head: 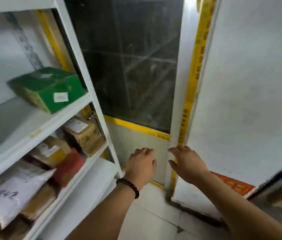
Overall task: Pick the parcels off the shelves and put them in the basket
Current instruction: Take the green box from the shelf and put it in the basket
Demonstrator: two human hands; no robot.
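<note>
White metal shelves (91, 99) fill the left side. A green box (46, 89) lies on the upper shelf. Below it sit brown cardboard parcels (83, 134), another brown parcel (52, 151), a red packet (69, 167) and a white mailer bag (15, 189) with handwriting. My left hand (141, 166), with a bead bracelet on the wrist, hangs in front of the door, right of the shelves, fingers relaxed and holding nothing. My right hand (187, 163) reaches beside it with straight fingers near the door frame, also holding nothing. No basket is in view.
A glass door (130, 66) with yellow tape on its frame stands straight ahead. A white wall (249, 84) is on the right, with a red mat (233, 185) at its foot. Pale floor tiles (150, 222) lie below my arms.
</note>
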